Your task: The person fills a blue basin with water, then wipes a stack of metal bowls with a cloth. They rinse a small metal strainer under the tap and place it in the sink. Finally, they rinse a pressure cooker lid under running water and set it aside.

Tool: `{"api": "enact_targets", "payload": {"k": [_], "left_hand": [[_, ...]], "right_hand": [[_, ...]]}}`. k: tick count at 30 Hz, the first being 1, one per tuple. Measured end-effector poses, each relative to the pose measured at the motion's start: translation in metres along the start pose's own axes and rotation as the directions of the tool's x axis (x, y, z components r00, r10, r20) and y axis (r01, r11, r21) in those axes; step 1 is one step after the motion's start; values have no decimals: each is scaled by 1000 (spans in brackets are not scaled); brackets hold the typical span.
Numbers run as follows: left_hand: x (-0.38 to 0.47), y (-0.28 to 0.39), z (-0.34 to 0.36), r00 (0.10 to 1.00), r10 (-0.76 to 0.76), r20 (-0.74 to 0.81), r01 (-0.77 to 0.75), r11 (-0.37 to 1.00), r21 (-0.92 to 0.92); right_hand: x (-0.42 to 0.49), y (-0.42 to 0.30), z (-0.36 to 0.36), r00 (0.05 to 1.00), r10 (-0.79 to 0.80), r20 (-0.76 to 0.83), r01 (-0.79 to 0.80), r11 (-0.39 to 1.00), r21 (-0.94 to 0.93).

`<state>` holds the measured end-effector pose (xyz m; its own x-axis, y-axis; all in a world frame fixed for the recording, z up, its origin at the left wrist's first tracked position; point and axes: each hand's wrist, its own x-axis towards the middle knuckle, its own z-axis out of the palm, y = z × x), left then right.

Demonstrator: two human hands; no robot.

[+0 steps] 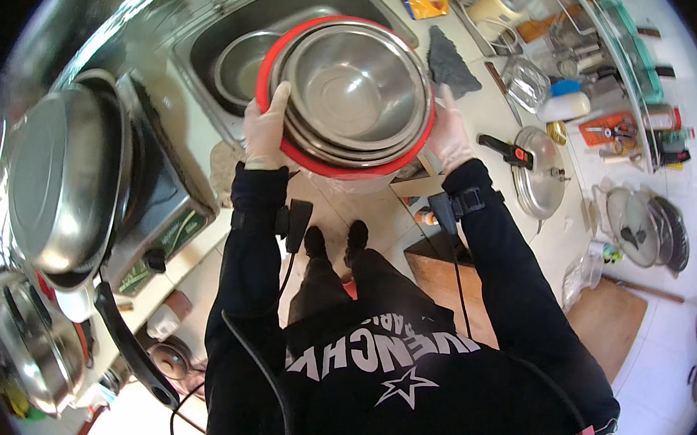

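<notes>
A nested stack of stainless steel bowls (349,91) sits inside a red-rimmed basin (344,171), held up in front of me by both hands. My left hand (264,128), in a thin pale glove, grips the left side with its thumb over the rim. On the opposite side, my right hand (450,132) wears a similar glove and holds the basin's right edge; some of its fingers are hidden. Behind the stack is a stainless steel sink (197,56) with another metal bowl (246,70) in it, partly covered by the stack.
To the left, a large metal pan (68,181) rests on a stove (161,204), its black handle (131,345) jutting out. A dark cloth (450,63), a knife (503,92) and a pressure cooker lid (539,174) lie on the right counter. An open wooden drawer or cabinet (449,283) stands below.
</notes>
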<state>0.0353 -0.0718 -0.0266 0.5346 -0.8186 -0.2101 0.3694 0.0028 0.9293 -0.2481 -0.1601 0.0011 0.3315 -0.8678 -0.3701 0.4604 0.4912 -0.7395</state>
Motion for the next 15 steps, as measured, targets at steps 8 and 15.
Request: {"api": "enact_targets", "payload": {"k": [8,15], "left_hand": [[-38,25,28,996,-85,-36,83,995,-56],[-166,36,48,996,10,92,-27,983,182]], "right_hand": [[-7,13,-12,950,-191,-248,74,907,-415],[-127,12,-60,954,-189,-234,131,961,-243]]}}
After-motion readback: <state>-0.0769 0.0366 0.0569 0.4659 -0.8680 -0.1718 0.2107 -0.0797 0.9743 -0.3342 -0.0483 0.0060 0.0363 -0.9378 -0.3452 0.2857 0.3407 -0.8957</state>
